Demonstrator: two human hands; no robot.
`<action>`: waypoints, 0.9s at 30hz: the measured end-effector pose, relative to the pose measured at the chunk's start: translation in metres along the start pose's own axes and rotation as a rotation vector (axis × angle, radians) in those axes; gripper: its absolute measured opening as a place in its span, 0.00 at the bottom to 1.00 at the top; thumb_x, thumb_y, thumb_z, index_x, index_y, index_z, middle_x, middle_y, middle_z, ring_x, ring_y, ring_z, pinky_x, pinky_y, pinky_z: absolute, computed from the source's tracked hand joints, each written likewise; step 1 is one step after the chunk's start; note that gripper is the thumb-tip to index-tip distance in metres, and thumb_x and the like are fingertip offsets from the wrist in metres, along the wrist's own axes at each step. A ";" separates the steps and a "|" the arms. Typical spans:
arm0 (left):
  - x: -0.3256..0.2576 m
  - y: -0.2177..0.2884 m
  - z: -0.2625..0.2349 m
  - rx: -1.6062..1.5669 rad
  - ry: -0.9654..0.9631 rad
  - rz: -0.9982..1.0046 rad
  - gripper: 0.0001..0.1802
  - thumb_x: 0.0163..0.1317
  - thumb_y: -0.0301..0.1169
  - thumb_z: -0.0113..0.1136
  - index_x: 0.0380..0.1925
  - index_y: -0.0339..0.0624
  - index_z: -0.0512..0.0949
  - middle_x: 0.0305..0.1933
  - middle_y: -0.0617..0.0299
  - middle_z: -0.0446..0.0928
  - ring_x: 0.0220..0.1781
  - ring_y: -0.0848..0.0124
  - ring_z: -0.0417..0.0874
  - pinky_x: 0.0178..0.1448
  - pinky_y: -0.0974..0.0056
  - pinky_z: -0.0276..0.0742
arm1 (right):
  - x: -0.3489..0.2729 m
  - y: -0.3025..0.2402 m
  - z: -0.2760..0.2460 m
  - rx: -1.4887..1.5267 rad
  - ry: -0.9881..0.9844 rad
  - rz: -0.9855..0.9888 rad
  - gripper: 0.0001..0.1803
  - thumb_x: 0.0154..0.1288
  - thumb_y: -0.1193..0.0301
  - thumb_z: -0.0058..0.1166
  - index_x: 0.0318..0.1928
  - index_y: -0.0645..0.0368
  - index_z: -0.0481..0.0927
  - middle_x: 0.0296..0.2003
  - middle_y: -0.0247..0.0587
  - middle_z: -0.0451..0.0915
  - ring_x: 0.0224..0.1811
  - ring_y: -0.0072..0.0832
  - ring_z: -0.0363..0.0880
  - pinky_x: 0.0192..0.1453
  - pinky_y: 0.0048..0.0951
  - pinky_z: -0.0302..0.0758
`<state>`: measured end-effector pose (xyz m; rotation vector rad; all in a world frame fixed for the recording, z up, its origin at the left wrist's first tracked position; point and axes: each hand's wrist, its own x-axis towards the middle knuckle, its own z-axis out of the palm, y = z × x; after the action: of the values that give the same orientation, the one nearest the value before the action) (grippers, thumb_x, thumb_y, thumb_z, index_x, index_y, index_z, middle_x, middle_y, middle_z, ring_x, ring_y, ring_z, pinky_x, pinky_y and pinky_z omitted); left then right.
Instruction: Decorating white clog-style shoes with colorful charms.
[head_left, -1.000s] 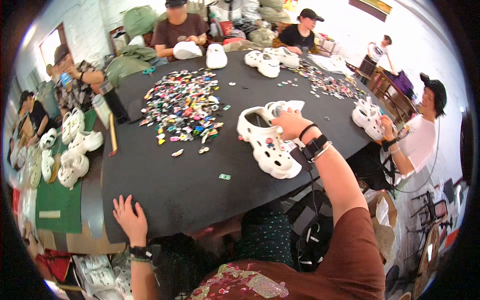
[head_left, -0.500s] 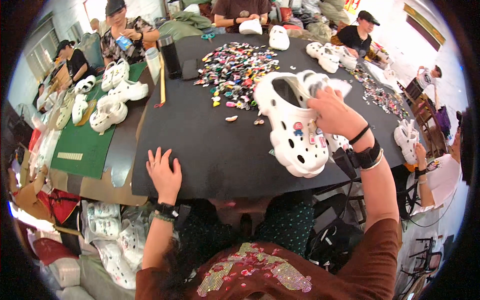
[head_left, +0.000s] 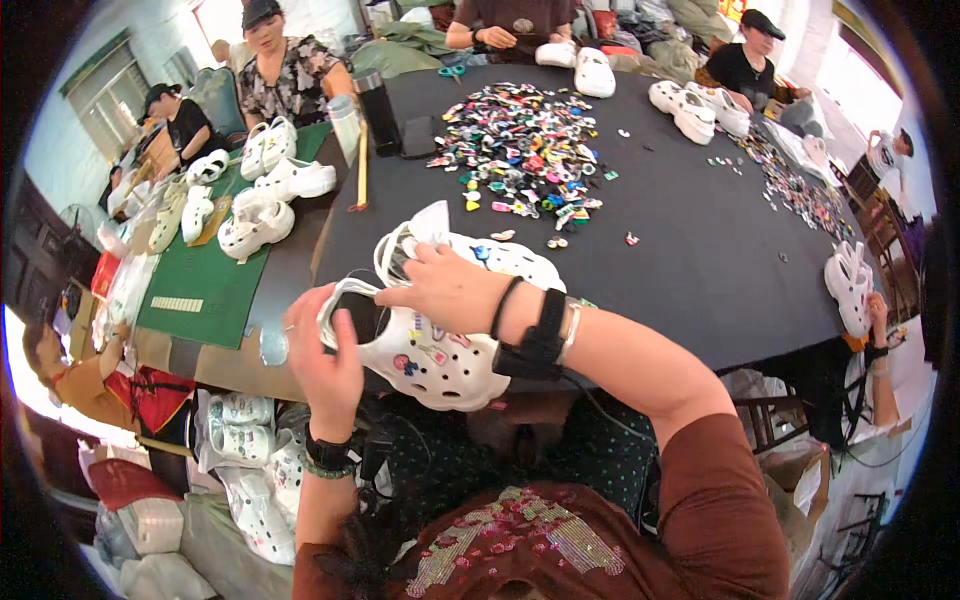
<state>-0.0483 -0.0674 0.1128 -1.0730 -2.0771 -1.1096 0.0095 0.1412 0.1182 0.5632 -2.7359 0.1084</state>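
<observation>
Two white clogs with holes and small coloured charms lie side by side at the near edge of the black table, toes to the right. My left hand is at the heel of the near clog, thumb on the near side and fingers partly hidden behind the rim. Across both shoes reaches my right hand, its fingers closed at their openings, between the near clog and the far clog. A thin clear loop shows by the heels. The right wrist hides part of the far clog.
A heap of colourful shoe charms covers the table's middle, with a second charm spread at right. A black bottle and a yellow stick stand and lie at left. More white clogs sit on a green mat. Co-workers sit around.
My right hand has brought the pair of clogs from the right down to the near left, turning their toes rightward. My left hand has risen off the tabletop to the near clog's heel.
</observation>
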 end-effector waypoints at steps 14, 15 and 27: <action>0.025 0.012 0.062 -0.088 -0.318 0.010 0.19 0.64 0.33 0.62 0.53 0.36 0.75 0.50 0.48 0.74 0.48 0.51 0.80 0.51 0.56 0.76 | -0.119 0.046 -0.074 0.303 0.202 0.501 0.14 0.56 0.70 0.66 0.39 0.62 0.78 0.38 0.47 0.76 0.42 0.46 0.78 0.48 0.40 0.76; 0.028 0.016 0.065 -0.093 -0.381 -0.046 0.19 0.64 0.35 0.62 0.52 0.37 0.76 0.51 0.47 0.74 0.51 0.49 0.79 0.53 0.54 0.76 | -0.126 0.045 -0.070 0.299 0.201 0.507 0.14 0.56 0.70 0.66 0.39 0.62 0.78 0.38 0.47 0.76 0.42 0.46 0.78 0.48 0.40 0.76; 0.028 0.003 0.073 -0.144 -0.473 -0.063 0.18 0.62 0.36 0.65 0.49 0.38 0.81 0.43 0.50 0.82 0.46 0.54 0.84 0.51 0.57 0.77 | -0.122 0.027 -0.026 0.503 0.176 0.626 0.27 0.42 0.69 0.77 0.42 0.58 0.75 0.40 0.44 0.74 0.48 0.45 0.74 0.53 0.38 0.74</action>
<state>-0.0670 0.0068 0.0978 -1.4632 -2.4329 -1.1313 0.1119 0.2144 0.1000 -0.2046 -2.5997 0.9607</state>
